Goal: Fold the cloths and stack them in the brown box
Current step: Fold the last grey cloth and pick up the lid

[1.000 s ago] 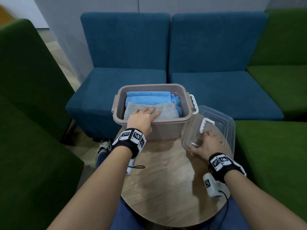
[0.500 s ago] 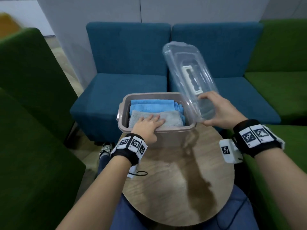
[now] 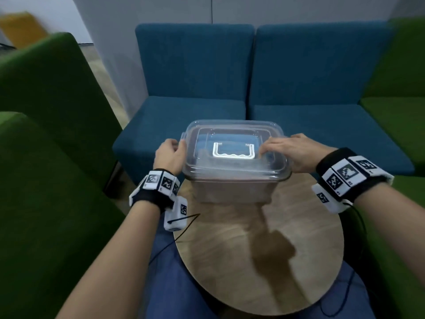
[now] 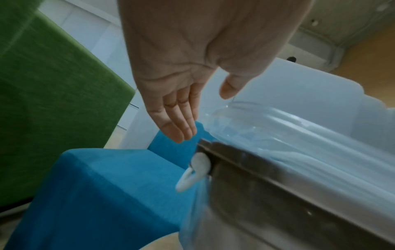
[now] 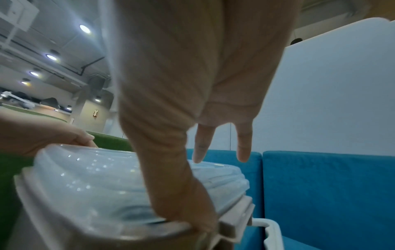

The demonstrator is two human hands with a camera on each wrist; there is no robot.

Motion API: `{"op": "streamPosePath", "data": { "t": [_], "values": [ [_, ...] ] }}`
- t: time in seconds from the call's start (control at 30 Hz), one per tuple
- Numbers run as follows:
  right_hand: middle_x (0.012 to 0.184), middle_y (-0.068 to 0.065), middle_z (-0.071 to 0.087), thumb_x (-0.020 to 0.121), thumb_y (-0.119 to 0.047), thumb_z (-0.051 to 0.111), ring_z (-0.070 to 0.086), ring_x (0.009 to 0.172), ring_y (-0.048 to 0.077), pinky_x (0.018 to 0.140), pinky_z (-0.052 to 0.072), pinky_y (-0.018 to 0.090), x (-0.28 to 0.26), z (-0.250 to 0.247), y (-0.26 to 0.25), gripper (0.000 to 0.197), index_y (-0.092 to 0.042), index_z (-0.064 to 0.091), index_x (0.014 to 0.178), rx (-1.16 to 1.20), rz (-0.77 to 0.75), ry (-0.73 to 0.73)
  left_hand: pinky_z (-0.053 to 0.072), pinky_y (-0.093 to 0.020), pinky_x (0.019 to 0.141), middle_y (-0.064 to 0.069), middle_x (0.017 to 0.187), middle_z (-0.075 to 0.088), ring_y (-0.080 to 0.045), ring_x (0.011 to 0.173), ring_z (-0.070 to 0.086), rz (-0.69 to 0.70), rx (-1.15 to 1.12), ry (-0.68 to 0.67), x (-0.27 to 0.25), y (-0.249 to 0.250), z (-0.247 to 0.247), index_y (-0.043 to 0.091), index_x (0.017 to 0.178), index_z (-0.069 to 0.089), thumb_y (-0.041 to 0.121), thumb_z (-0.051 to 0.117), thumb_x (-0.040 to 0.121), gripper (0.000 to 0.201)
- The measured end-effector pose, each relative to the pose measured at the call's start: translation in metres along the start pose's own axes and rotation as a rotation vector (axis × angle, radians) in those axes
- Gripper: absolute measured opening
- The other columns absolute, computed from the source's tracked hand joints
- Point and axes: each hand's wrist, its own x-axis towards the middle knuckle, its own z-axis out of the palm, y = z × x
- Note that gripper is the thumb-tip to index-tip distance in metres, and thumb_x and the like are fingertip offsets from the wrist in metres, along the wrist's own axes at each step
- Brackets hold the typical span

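The brown box (image 3: 232, 189) stands at the far edge of the round wooden table (image 3: 230, 261), with the clear lid (image 3: 234, 132) lying on top. Folded blue cloth shows dimly through the lid, around its white handle (image 3: 233, 151). My left hand (image 3: 170, 155) is at the lid's left edge; in the left wrist view its fingers (image 4: 177, 121) are straight beside the lid (image 4: 278, 121), thumb tip near it. My right hand (image 3: 292, 153) lies on the lid's right side, fingers (image 5: 242, 145) straight, thumb pressing the rim of the lid (image 5: 85, 177).
Two blue sofa seats (image 3: 310, 77) stand just behind the table. Green armchairs flank it on the left (image 3: 46, 157) and the right (image 3: 402, 111). White side latches (image 4: 195, 170) (image 5: 269, 236) hang down from the box's rim. Cables trail from my wrist cameras over my lap.
My right hand carried the clear lid from the table up and onto the box. My left hand left the grey cloth and moved to the lid's left edge.
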Motion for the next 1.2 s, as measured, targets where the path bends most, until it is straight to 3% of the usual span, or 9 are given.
{"op": "streamPosePath", "data": {
  "t": [0.1,0.27,0.37,0.47,0.57,0.7,0.87,0.97,1.2],
  "values": [
    [0.132,-0.032,0.04,0.07,0.018,0.052,0.044,0.111,-0.003,0.09,0.034,0.035,-0.001,0.009,0.009,0.085,-0.049,0.043,0.121,0.029,0.015,0.022,0.043,-0.04,0.092,-0.015,0.12,0.057,-0.035,0.113,0.053,-0.005,0.13,-0.014,0.005,0.009,0.014,0.007,0.109,0.062,0.05,0.044,0.089,0.051],
    [0.136,-0.016,0.051,0.073,0.02,0.052,0.045,0.125,0.009,0.099,0.039,0.028,0.003,0.021,0.012,0.071,-0.031,0.063,0.122,0.418,0.173,0.205,0.037,-0.04,0.09,-0.019,0.135,0.039,-0.037,0.125,0.036,-0.039,0.298,0.025,0.006,0.027,0.027,0.0,0.126,0.048,0.026,0.042,0.096,0.04],
    [0.135,0.005,0.052,0.09,-0.001,0.047,0.048,0.126,0.025,0.104,0.037,0.032,0.016,0.031,0.002,0.04,-0.016,0.06,0.125,0.575,0.453,0.52,0.034,-0.039,0.077,-0.02,0.134,0.038,-0.037,0.124,0.036,-0.035,0.317,0.067,0.003,0.032,0.038,-0.003,0.126,0.04,0.02,0.045,0.092,0.041],
    [0.139,0.011,0.041,0.096,-0.026,0.051,0.045,0.125,0.033,0.107,0.033,0.047,0.026,0.042,-0.011,0.039,-0.016,0.048,0.134,0.621,0.737,0.497,0.036,-0.04,0.074,-0.019,0.131,0.039,-0.037,0.119,0.042,-0.048,0.304,0.094,-0.003,0.035,0.043,-0.003,0.123,0.038,0.018,0.048,0.088,0.042],
    [0.136,0.012,0.043,0.094,-0.017,0.053,0.05,0.118,0.032,0.105,0.037,0.047,0.026,0.048,-0.017,0.038,-0.01,0.049,0.131,0.653,0.751,0.551,0.041,-0.043,0.085,-0.02,0.13,0.044,-0.04,0.117,0.05,-0.117,0.236,0.1,-0.003,0.033,0.04,-0.003,0.123,0.037,0.015,0.051,0.086,0.043],
    [0.126,0.014,0.043,0.091,-0.008,0.052,0.054,0.108,0.033,0.091,0.04,0.034,0.025,0.053,-0.019,0.025,-0.004,0.052,0.115,0.651,0.782,0.646,0.039,-0.039,0.079,-0.023,0.125,0.054,-0.042,0.111,0.055,-0.158,0.236,0.093,-0.005,0.028,0.042,0.0,0.126,0.036,0.014,0.045,0.087,0.042],
    [0.123,0.013,0.045,0.09,-0.017,0.053,0.055,0.105,0.033,0.083,0.043,0.037,0.032,0.048,-0.02,0.029,-0.007,0.049,0.117,0.68,0.862,0.612,0.039,-0.039,0.079,-0.022,0.124,0.057,-0.04,0.111,0.056,-0.139,0.308,0.09,0.001,0.026,0.043,0.002,0.126,0.041,0.035,0.038,0.099,0.043],
    [0.126,0.013,0.045,0.09,-0.028,0.051,0.056,0.105,0.035,0.076,0.039,0.034,0.037,0.04,-0.017,0.039,-0.006,0.053,0.121,0.632,0.963,0.489,0.035,-0.037,0.074,-0.023,0.12,0.058,-0.04,0.109,0.057,-0.141,0.335,0.08,0.007,0.025,0.039,0.002,0.124,0.043,0.032,0.039,0.098,0.04],
    [0.109,0.016,0.063,0.091,-0.042,0.043,0.06,0.102,0.035,0.074,0.037,0.034,0.036,0.037,-0.006,0.043,-0.006,0.062,0.104,0.423,1.01,0.307,0.038,-0.036,0.074,-0.017,0.106,0.063,-0.036,0.097,0.06,-0.161,0.384,0.035,0.011,0.018,0.04,0.006,0.11,0.058,0.044,0.038,0.09,0.048]
  ]
}}
